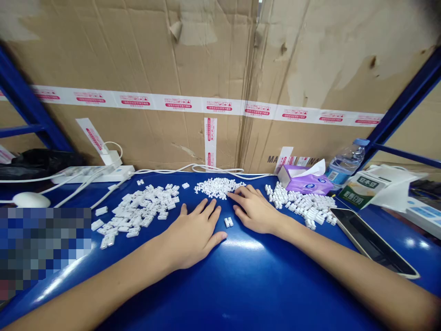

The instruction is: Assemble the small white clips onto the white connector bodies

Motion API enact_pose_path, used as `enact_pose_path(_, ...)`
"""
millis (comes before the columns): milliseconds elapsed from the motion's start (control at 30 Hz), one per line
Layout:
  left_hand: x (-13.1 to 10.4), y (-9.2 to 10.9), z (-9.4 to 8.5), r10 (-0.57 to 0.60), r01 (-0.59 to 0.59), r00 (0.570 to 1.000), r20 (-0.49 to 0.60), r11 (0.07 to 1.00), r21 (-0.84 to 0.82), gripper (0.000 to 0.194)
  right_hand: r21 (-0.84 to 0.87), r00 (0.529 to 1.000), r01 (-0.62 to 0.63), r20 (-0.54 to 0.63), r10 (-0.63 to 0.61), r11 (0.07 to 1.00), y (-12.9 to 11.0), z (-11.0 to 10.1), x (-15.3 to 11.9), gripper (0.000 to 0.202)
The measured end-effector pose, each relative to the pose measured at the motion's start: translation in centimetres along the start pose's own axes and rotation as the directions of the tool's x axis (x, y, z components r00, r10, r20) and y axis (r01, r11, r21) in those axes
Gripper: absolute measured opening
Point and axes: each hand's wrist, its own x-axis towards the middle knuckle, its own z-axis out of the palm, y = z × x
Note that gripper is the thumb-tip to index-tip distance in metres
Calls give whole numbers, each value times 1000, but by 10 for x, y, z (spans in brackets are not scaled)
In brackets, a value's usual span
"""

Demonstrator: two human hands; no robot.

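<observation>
1. The left hand (193, 236) lies palm down with its fingers spread wide, no object visible in its grasp; its thumb points toward the bench's right edge.
2. The right hand (255, 211) has its fingers part-bent, with a narrow gap between thumb and forefinger. The forefinger reaches the near right side of a heap of tiny white pieces (217, 187); whether anything lies under the fingertips, I cannot tell.
3. Between the hands, near mid-bench, sits one small white plastic connector (228, 222), touching neither. It shows two slotted halves side by side, slots running roughly toward the far edge; whether these are one part or two is unclear. It looks nearly square, so its long axis cannot be told.
4. The heap, too dense to count, sits by the far edge of the glossy blue bench (234, 285), its pieces pointing every way.
5. Toward the left edge spreads a pile of flat, block-like white housings (144, 207), mixed in direction, with a few strays.
6. Toward the right edge lies a pile of ribbed white connectors (310, 207), partly in slanting rows.
7. Beyond that pile: one purple tissue pack (306, 181), one water bottle (347, 161), one smartphone (374, 241) slanting toward the near right corner.
</observation>
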Motion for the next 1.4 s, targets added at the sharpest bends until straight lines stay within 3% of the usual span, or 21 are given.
enact_pose_path(133,4,-4,0,13,-17,989,-147,999,-27,55,74,997,-8,-75,14,997,6,5,-1,35)
enact_pose_path(233,10,-7,1,-3,-33,966,-259,990,-136,39,152,989,3,-144,19,988,12,11,0,25)
enact_pose_path(400,16,-9,6,-17,-87,942,-335,952,-293,25,265,977,35,-214,23,964,17,17,4,8)
enact_pose_path(633,19,-14,9,-11,-125,940,-340,918,-376,19,301,980,-2,-190,62,954,20,7,3,18)
enact_pose_path(867,19,-12,8,-16,-137,942,-336,894,-426,14,350,992,-71,-72,103,934,20,-7,-8,21)
enact_pose_path(1100,19,-14,9,-9,-153,941,-337,881,-449,10,414,995,-102,34,97,904,16,-12,-21,44)
enact_pose_path(1400,20,-13,9,-5,-153,944,-330,880,-449,11,475,991,-134,69,114,870,9,-15,-21,42)
